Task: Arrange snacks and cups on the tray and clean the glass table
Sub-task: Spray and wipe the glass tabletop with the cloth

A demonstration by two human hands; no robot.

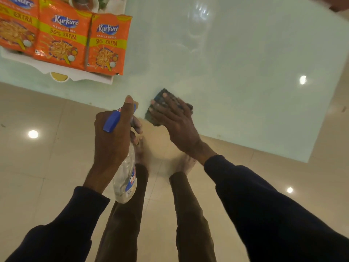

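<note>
Wiping wants even pressure and overlapping strokes: right hand (175,120) lies flat, fingers (170,101) straight, on the cloth (160,97) at the table's (236,63) near edge; left hand (113,133) grips the spray bottle (125,178). Farther off, 3 snack packets (107,44) sit on the tray (90,76).

snack packets (62,35): orange, yellow band, blue logo;
tray (88,77): white; handle (59,76): gold;
desk (226,72): pale green glass;
spray bottle (125,178): clear, blue and red label; trigger (111,121): blue;
cloth (162,93): dark, teal-flecked;
sleeves (264,205): dark navy;
trousers (190,214): brown;
floor (37,167): glossy beige tiles
</note>
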